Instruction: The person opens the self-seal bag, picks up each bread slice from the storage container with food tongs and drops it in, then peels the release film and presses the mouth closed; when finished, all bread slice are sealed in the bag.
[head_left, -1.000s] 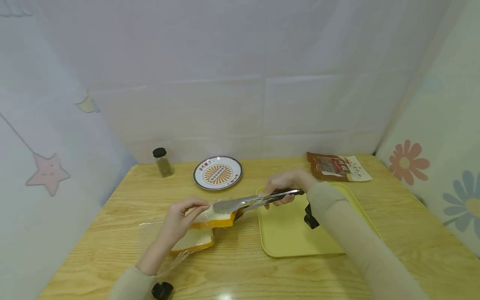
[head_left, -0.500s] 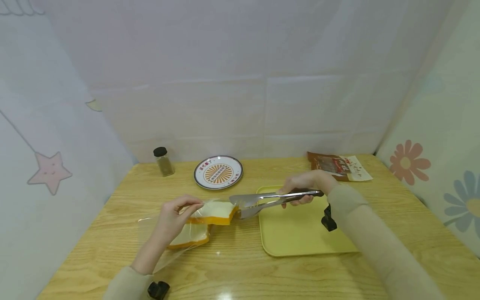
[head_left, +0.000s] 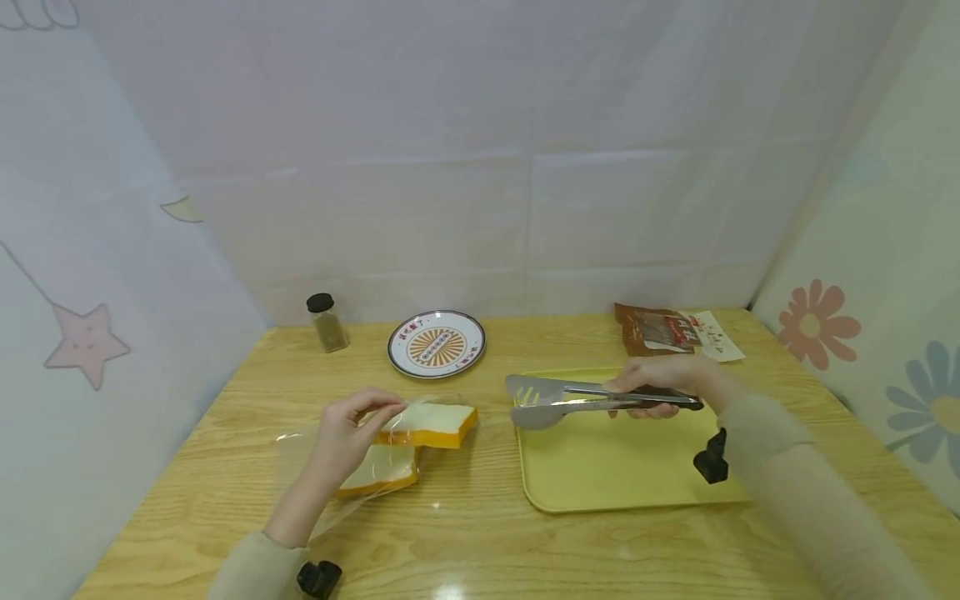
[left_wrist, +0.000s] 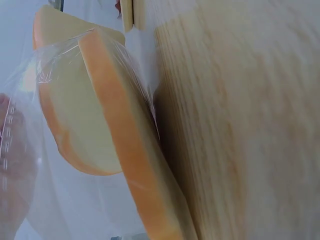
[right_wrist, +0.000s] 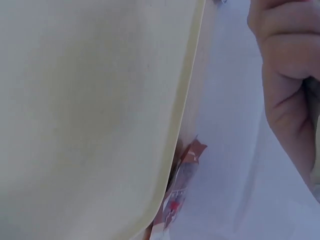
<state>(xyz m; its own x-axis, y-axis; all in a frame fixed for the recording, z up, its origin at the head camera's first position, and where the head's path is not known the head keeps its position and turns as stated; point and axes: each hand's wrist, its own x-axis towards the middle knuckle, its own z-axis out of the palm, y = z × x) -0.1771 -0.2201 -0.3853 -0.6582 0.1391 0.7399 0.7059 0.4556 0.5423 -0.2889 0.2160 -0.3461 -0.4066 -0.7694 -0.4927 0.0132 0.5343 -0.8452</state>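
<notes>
My left hand (head_left: pixel 347 435) pinches the edge of a clear plastic bag (head_left: pixel 296 458) between thumb and fingertips. Two thick bread slices with orange crusts are at the bag: the upper slice (head_left: pixel 431 423) sticks out of its mouth to the right, and the lower slice (head_left: pixel 378 467) lies inside. In the left wrist view the plastic drapes over a slice (left_wrist: pixel 120 125). My right hand (head_left: pixel 660 385) grips the dark handle of metal tongs (head_left: pixel 540 402), whose spread, empty tips are over the left edge of a yellow tray (head_left: pixel 600 475). The right wrist view shows the right hand (right_wrist: pixel 292 70) above the tray.
A white patterned plate (head_left: pixel 437 344) stands behind the bread. The black-capped jar (head_left: pixel 327 325) is at the back left of the table. Behind the tray lies a brown and white packet (head_left: pixel 656 329), near the back wall.
The tongs have come away from the upper slice and moved right with my right hand, over the tray. My left hand, still pinching the bag, has shifted slightly left with the bread.
</notes>
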